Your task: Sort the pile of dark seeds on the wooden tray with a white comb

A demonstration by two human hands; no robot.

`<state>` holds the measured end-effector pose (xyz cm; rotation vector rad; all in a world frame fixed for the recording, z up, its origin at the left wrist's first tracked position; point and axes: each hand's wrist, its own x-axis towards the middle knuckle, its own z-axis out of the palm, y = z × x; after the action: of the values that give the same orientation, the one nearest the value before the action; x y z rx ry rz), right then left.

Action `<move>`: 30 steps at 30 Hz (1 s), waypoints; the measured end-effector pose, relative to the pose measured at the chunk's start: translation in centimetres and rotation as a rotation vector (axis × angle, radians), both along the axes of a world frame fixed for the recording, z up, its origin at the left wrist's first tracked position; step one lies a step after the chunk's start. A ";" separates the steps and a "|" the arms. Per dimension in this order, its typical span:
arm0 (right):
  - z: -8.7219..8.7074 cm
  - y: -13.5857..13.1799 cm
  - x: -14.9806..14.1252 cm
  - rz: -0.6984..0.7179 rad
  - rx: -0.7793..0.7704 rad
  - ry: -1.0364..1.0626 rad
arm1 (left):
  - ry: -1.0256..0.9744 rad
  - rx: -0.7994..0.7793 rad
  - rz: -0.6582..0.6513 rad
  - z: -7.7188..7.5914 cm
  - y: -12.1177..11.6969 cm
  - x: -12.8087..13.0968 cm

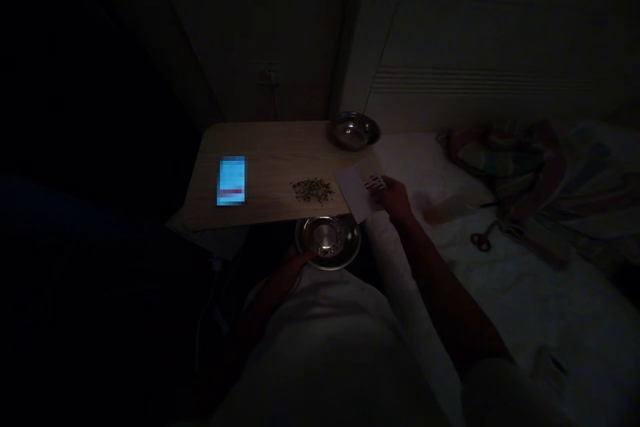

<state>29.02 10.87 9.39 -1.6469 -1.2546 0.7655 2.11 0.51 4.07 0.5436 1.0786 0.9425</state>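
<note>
My left hand [299,259] grips the rim of a shiny metal bowl [327,263], held just below the front edge of the wooden table [270,143]. Between the fingers of my right hand [393,199] is a white card [355,193] with a striped patch near my fingertips. The card hangs over the table's right end, beside a loose pile of small dark seed-like bits [313,190]. Some small bits seem to lie inside the held bowl, but the dim light hides what they are.
A second metal bowl [355,131] stands at the table's back right corner. A lit phone [232,180] lies at the left. On the white bed [505,293] to the right are scissors [481,241] and a crumpled colourful cloth [510,160]. A wall socket [270,73] has a cord hanging from it.
</note>
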 end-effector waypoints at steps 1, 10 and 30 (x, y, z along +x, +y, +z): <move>0.2 -0.1 0.1 -0.029 0.002 0.052 | -0.010 -0.005 0.001 0.1 0.0 0.0; 1.7 -0.1 1.4 -0.192 0.045 0.222 | -0.018 0.009 0.014 0.7 -0.1 0.1; 0.1 -1.3 1.3 -0.105 0.003 0.208 | 0.006 0.020 -0.015 0.3 0.1 0.0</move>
<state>30.30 9.61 9.45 -1.5736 -1.0147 0.8460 2.08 0.64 4.35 0.5712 1.0702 0.9398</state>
